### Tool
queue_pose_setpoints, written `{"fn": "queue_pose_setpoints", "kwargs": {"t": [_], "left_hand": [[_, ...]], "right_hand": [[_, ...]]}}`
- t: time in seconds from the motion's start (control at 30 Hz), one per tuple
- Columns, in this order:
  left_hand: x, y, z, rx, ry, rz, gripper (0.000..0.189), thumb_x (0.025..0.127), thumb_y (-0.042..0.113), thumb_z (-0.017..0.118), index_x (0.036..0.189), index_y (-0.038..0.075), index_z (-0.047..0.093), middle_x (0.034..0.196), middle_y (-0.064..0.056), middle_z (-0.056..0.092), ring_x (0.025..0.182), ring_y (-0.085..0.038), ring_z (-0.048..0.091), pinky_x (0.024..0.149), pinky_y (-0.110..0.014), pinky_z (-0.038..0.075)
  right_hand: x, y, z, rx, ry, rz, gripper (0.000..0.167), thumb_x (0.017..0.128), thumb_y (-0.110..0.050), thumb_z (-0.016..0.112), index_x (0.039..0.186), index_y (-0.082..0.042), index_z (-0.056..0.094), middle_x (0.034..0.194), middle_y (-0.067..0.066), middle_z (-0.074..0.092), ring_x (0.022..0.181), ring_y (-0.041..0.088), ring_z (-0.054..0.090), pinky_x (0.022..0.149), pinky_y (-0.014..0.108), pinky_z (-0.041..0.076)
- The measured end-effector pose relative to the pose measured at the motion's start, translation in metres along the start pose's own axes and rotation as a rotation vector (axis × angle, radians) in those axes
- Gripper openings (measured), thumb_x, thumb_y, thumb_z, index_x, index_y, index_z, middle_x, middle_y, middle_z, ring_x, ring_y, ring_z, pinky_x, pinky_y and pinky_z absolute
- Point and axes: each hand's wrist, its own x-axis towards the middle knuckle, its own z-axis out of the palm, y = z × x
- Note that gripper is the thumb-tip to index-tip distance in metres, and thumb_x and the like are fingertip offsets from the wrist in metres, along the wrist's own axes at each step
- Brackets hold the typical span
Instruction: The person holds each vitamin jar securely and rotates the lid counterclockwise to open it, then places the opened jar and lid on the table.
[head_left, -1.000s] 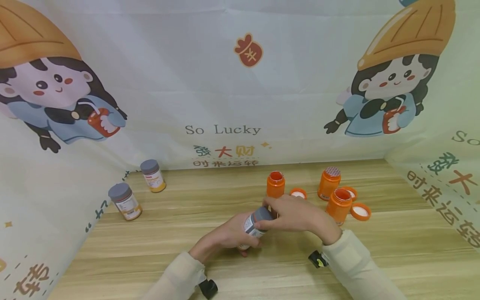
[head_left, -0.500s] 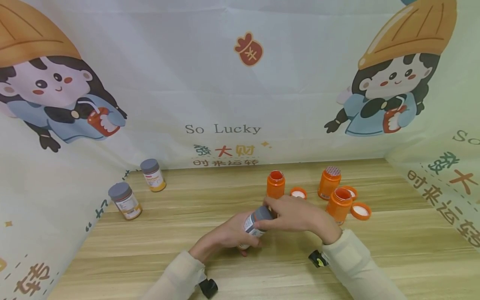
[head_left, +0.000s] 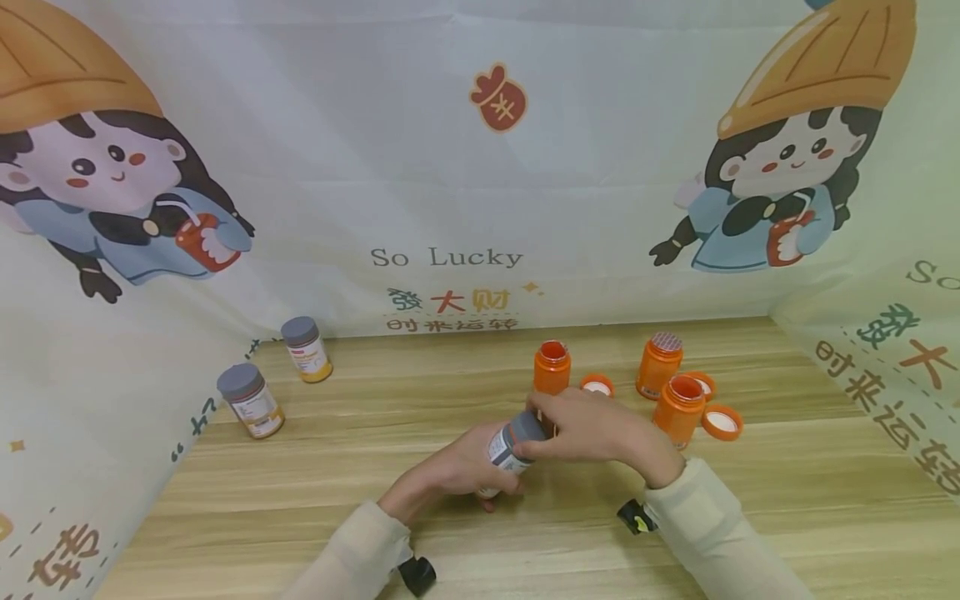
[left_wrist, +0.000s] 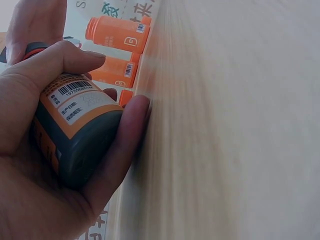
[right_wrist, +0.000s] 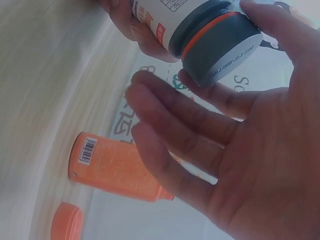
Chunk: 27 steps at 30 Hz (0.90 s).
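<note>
My left hand [head_left: 472, 467] grips a white-labelled supplement bottle [head_left: 501, 454], tilted up to the right just above the table. In the left wrist view the bottle's dark base [left_wrist: 90, 145] and barcode label face the camera, with the fingers and thumb wrapped round it. My right hand [head_left: 592, 425] pinches the bottle's grey screw lid [head_left: 528, 427] between thumb and forefinger. The right wrist view shows the lid [right_wrist: 222, 47] on the neck with an orange band at its lower edge; the other fingers are spread away from it.
Two grey-lidded bottles, a nearer one [head_left: 251, 402] and a farther one [head_left: 306, 350], stand at the left. Behind and right of my hands are three uncapped orange bottles [head_left: 551, 367] [head_left: 660, 371] [head_left: 678, 412]. Orange caps [head_left: 597, 386] [head_left: 722, 422] lie beside them. A printed cloth [head_left: 450, 192] encloses the table.
Both hands stay in nearly the same place. The right fingers have shifted very slightly on the lid, and the orange band beneath it shows more clearly.
</note>
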Motion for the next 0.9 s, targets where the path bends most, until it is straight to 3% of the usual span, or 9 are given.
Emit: {"fn": "queue_pose_setpoints", "kwargs": {"t": [0.27,0.53,0.73,0.9], "left_hand": [[-0.0006,0.0004,-0.0007,0.01,-0.005,-0.005,0.049,0.078,0.002,0.078,0.123,0.01,0.058,0.1,-0.008,0.06,0.077,-0.019,0.062,0.049,-0.034,0.06],[-0.0006,0.0006,-0.0001,-0.002,0.007,-0.002,0.053,0.076,0.001,0.078,0.125,0.01,0.059,0.1,-0.008,0.061,0.079,-0.019,0.062,0.049,-0.034,0.061],[-0.0002,0.0003,-0.0004,0.008,0.002,0.0,0.049,0.077,0.002,0.078,0.122,0.009,0.058,0.1,-0.008,0.06,0.079,-0.019,0.062,0.05,-0.035,0.062],[-0.0001,-0.0001,-0.0002,0.01,0.007,0.001,0.05,0.076,0.002,0.078,0.122,0.01,0.059,0.1,-0.008,0.061,0.08,-0.019,0.062,0.05,-0.035,0.061]], "right_hand": [[-0.0001,0.0004,0.0009,-0.008,-0.016,0.034,0.048,0.091,-0.067,0.062,0.095,-0.02,0.06,0.071,-0.007,0.053,0.061,0.009,0.051,0.053,0.025,0.04],[0.0,0.0004,0.0005,-0.034,-0.016,0.01,0.044,0.09,-0.06,0.068,0.104,-0.019,0.059,0.077,-0.006,0.059,0.066,0.01,0.054,0.057,0.026,0.045],[-0.0003,-0.0007,0.0001,-0.006,-0.031,0.04,0.048,0.091,-0.067,0.063,0.101,-0.02,0.06,0.073,-0.008,0.056,0.063,0.008,0.054,0.053,0.024,0.042],[-0.0002,0.0001,-0.0002,-0.01,-0.028,0.011,0.043,0.092,-0.06,0.065,0.103,-0.019,0.059,0.075,-0.007,0.057,0.065,0.009,0.053,0.056,0.025,0.044]]}}
